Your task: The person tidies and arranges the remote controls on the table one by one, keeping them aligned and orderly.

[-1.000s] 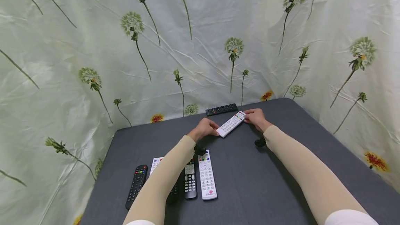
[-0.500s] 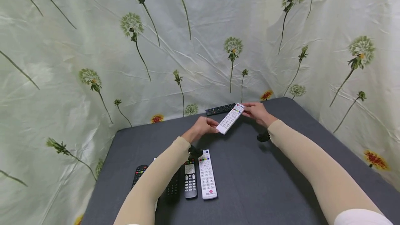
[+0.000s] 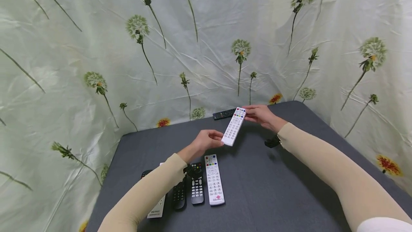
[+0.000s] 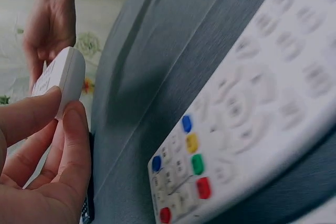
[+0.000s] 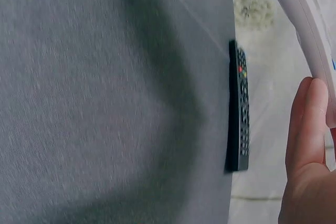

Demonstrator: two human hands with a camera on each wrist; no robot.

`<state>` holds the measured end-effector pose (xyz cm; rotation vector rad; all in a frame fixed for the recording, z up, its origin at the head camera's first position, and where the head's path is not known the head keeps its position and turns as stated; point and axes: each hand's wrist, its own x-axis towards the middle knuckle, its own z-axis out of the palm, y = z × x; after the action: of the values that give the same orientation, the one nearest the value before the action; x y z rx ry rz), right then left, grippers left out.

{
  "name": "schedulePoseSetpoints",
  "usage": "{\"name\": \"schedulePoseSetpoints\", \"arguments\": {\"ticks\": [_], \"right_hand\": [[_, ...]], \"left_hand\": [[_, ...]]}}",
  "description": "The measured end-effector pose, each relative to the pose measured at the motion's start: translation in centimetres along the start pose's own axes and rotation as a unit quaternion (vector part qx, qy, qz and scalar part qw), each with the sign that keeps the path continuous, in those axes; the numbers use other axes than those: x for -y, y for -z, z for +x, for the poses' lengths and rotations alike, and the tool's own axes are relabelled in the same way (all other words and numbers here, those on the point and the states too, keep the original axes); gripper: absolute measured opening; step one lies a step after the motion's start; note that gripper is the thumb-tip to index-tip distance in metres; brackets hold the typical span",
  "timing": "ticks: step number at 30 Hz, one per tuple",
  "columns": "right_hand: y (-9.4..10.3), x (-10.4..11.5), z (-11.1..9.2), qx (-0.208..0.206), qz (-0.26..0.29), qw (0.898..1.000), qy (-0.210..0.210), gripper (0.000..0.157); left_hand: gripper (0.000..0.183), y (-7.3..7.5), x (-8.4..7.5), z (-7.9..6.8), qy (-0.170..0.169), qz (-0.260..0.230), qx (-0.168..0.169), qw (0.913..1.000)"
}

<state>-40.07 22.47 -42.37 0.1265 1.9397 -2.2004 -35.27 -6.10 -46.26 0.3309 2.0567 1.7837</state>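
A white remote control [image 3: 233,126] is held up off the table between both hands, tilted, its buttons facing the head camera. My left hand [image 3: 206,141] pinches its near end between thumb and fingers; in the left wrist view the thumb lies on the button side and the fingers [image 4: 76,135] behind. At the far end, by the red and blue buttons, my right hand [image 3: 260,115] grips the remote. In the right wrist view, fingers [image 5: 314,114] press against its edge. Just behind it lies a black remote [image 3: 222,114], partly covered by the white one.
Several remotes lie in a row at the front left: a white one [image 3: 214,183], a black-and-grey one [image 3: 197,191], a black one [image 3: 178,194] and others partly under the left sleeve. Dark grey cloth covers the table [image 3: 267,189]. A flower-printed curtain [image 3: 206,56] hangs behind.
The white remote has been lifted and turned more upright, shifting slightly left. My left hand has moved down and left a little; the right hand has risen and moved slightly left.
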Motion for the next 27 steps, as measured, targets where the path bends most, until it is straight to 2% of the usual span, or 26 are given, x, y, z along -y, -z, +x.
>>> {"name": "schedulePoseSetpoints", "arguments": {"ticks": [7,16,20,27], "right_hand": [[-1.4,-0.4,-0.6,0.044,-0.022,0.999,-0.009,0.046],[-2.7,-2.4,-1.7,0.091,-0.055,0.994,-0.019,0.042],[-2.9,-3.3,-2.3,0.117,-0.066,0.991,-0.027,0.041],[-3.8,-5.1,-3.6,0.159,-0.065,0.984,-0.047,0.038]], "left_hand": [[0.041,0.3,0.2,-2.7,0.029,-0.025,0.035,0.9986],[0.044,-0.4,0.5,-5.9,0.045,0.007,0.07,0.9965],[0.044,-1.2,0.5,-7.0,0.062,0.009,0.075,0.9952],[0.047,-1.7,0.5,-7.6,0.083,-0.007,0.053,0.9951]]}}
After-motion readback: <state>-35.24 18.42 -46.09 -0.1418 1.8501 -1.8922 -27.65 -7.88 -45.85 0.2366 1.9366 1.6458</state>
